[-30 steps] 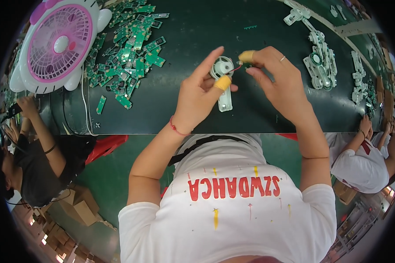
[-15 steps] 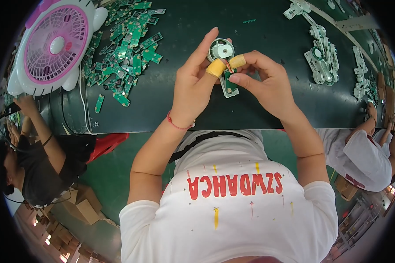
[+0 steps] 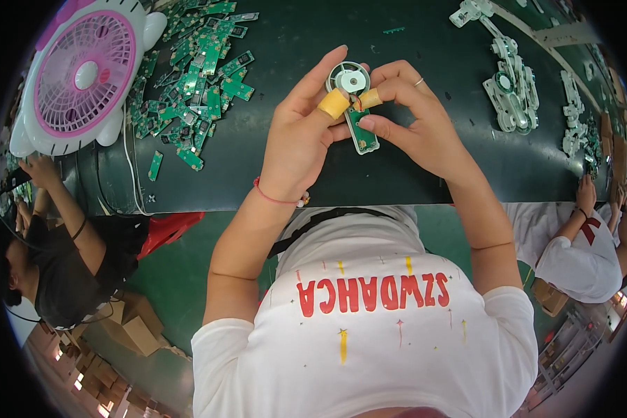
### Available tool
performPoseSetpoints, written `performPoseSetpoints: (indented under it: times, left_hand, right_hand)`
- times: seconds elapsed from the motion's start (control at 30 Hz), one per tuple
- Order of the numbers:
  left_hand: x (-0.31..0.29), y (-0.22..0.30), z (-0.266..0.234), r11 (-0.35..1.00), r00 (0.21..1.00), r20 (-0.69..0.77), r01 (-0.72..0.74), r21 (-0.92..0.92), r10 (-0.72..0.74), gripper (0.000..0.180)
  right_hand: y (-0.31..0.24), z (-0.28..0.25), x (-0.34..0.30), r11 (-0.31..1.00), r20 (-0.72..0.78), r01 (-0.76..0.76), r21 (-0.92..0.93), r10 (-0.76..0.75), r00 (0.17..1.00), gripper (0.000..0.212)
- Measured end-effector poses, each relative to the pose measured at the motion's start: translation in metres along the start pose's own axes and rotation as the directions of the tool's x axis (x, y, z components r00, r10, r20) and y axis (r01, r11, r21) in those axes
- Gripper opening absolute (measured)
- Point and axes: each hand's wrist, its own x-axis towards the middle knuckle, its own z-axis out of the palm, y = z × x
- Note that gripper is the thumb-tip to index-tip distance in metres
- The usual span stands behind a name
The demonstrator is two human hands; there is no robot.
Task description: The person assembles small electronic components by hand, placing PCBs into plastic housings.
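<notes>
My left hand point(image 3: 296, 132) is closed round a white plastic housing point(image 3: 364, 150) with a round, spoked end and a pale round hub, probably a small motor. A green circuit board point(image 3: 361, 136) lies in the housing's long narrow part. Thin red and dark wires point(image 3: 357, 104) run between the round end and the board. My right hand point(image 3: 418, 115) is closed at the housing's right side, its thumb tip pressing the board's upper edge and its index finger beside the wires. Yellow tape wraps my left thumb and right index finger. Fingers hide part of the housing.
Many loose green circuit boards point(image 3: 205, 76) are heaped at the left, beside a pink and white fan point(image 3: 83, 76). White plastic housings point(image 3: 510, 90) lie in a row at the right. Co-workers sit on both sides; the table's near edge point(image 3: 237, 210) runs before me.
My left thumb has drawn back left from the wires. The right thumb has shifted slightly left onto the board, now more exposed and seated along the housing.
</notes>
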Motion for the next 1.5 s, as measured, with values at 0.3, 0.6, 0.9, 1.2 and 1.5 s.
performPoseSetpoints:
  times: [0.3,0.6,0.9,1.2,1.5]
  left_hand:
    - [0.003,-0.013,0.006,0.935,0.959,0.007,-0.279,0.219,0.285,0.052]
    - [0.02,-0.014,0.016,0.875,0.913,-0.09,-0.347,0.336,0.397,0.08]
    - [0.018,-0.02,0.008,0.832,0.953,-0.006,-0.261,0.49,0.302,0.065]
    - [0.011,-0.018,0.0,0.82,0.947,-0.027,-0.264,0.508,0.321,0.057]
    - [0.004,-0.009,0.006,0.708,0.971,0.197,-0.233,0.667,0.133,0.045]
  right_hand:
    - [0.007,0.017,-0.007,0.79,0.05,-0.419,0.448,0.446,0.893,0.029]
    - [0.022,0.0,0.028,0.592,0.432,-0.571,0.569,0.376,0.82,0.016]
    - [0.206,-0.157,0.22,0.751,-0.2,-0.485,-0.449,0.445,0.873,0.043]
    - [0.163,-0.196,0.176,0.324,-0.018,-0.077,-0.943,0.183,0.983,0.019]
    - [0.098,-0.13,0.06,0.598,0.279,0.222,-0.77,0.004,0.96,0.029]
